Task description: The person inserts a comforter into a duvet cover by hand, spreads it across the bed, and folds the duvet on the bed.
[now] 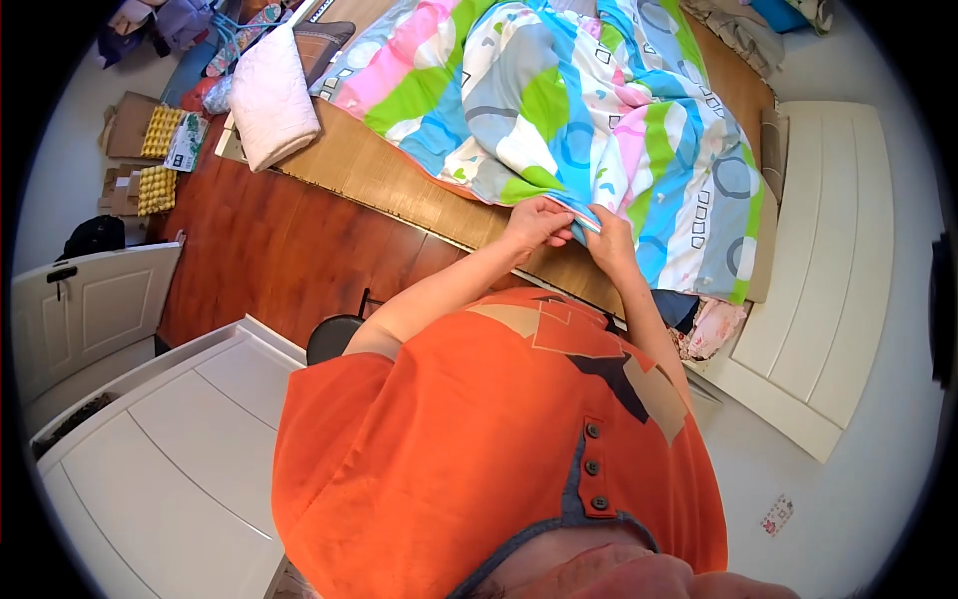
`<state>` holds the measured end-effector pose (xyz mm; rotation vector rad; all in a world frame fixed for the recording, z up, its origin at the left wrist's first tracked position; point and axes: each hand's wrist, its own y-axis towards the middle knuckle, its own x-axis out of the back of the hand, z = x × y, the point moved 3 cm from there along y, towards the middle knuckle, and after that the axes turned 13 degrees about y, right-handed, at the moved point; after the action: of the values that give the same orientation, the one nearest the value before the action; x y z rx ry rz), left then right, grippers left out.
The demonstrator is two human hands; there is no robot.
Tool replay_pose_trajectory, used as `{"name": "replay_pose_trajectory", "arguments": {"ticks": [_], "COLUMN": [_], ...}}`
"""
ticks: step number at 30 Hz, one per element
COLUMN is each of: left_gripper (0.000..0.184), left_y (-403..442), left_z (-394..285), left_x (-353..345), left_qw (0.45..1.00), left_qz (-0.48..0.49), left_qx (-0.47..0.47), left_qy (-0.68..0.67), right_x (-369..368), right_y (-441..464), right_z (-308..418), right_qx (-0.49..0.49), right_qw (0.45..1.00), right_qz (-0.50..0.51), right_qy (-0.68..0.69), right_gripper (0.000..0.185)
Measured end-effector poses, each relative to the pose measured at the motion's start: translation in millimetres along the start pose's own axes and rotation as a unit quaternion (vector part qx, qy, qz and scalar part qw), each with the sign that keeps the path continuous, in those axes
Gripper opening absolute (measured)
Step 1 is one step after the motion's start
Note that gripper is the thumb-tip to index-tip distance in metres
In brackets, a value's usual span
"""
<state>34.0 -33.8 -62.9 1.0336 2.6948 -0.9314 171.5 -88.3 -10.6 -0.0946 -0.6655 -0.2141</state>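
A colourful duvet (544,95), patterned in green, blue, pink, grey and white, lies rumpled over the bed. My left hand (539,222) has its fingers closed in a pinch on the duvet's near edge. Right beside it, my right hand (612,245) grips the same edge, with the thumb on top of the cloth. Between the two hands a short stretch of the edge is gathered. What my fingers press underneath is hidden by the fabric.
A tan mat (374,160) covers the bed, with a folded pale pink quilt (271,100) on its left corner. Yellow egg trays (160,132) and cardboard stand by the left wall. A black stool (334,339) is near my left elbow; a white panel (818,270) stands right.
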Motion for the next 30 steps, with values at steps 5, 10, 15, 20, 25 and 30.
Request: {"name": "replay_pose_trajectory", "arguments": {"ticks": [5, 10, 15, 20, 25, 30], "left_gripper": [0.02, 0.018, 0.016, 0.011, 0.016, 0.015], "left_y": [-16.3, -17.2, -23.7, -25.7, -17.5, -4.2], "left_z": [-10.2, -1.1, 5.8, 3.5, -5.2, -13.0], "left_x": [-20.1, -24.8, -30.5, -35.6, -40.1, -19.7], "left_qw": [0.998, 0.995, 0.996, 0.999, 0.999, 0.992], "left_qz": [0.027, 0.041, 0.031, -0.02, 0.012, 0.101], "left_qx": [0.0, 0.043, 0.055, 0.027, 0.027, 0.019], "left_qy": [-0.053, -0.084, -0.057, -0.01, -0.017, -0.072], "right_x": [16.7, 26.2, 27.8, 25.7, 29.9, 22.1], "right_y": [-17.1, -29.8, -34.5, -34.3, -29.5, -20.6], "right_z": [3.1, -6.5, -6.3, -10.0, -4.2, 17.0], "right_qx": [-0.002, 0.02, 0.042, 0.055, 0.042, 0.043], "right_qw": [1.0, 0.999, 0.997, 0.997, 0.999, 0.999], "right_qz": [0.01, 0.014, 0.044, 0.025, 0.012, -0.014], "right_qy": [0.009, 0.024, 0.041, 0.039, 0.001, -0.018], "right_gripper": [0.024, 0.024, 0.027, 0.028, 0.024, 0.019]}}
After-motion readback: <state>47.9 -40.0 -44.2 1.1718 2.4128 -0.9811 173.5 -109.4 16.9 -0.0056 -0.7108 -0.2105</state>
